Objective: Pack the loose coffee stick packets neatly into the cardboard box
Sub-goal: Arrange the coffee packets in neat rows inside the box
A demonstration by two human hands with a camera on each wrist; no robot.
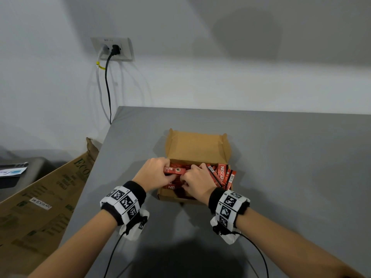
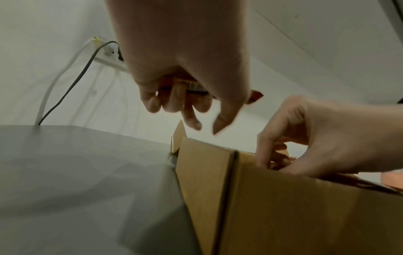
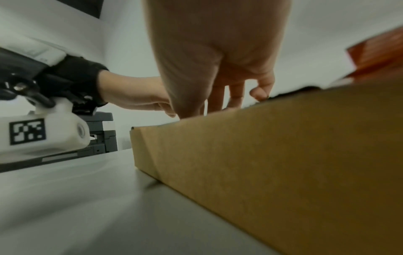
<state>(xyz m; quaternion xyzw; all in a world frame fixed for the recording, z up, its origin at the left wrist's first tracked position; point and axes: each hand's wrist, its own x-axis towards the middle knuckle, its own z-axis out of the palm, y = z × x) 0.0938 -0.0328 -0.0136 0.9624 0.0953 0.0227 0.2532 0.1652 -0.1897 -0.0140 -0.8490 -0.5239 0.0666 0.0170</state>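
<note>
An open cardboard box [image 1: 167,195] [image 2: 283,207] [image 3: 272,155] sits mid-table, its lid [image 1: 196,145] standing up at the back. Red coffee stick packets [image 1: 220,175] fill it, some upright at its right side. My left hand [image 1: 160,171] [image 2: 185,103] hovers over the box's left part and grips a small bundle of red packets [image 1: 174,170] [image 2: 194,87]. My right hand [image 1: 192,179] [image 2: 283,155] [image 3: 229,96] reaches down into the box. Its thumb and fingers pinch packets lying there, and the box wall hides its fingertips.
The grey table [image 1: 281,177] stretches right and toward me. A large flattened carton [image 1: 46,197] leans at the table's left edge. A wall socket with cables [image 1: 112,49] is behind on the left. A dark printer [image 3: 102,136] stands off the left side.
</note>
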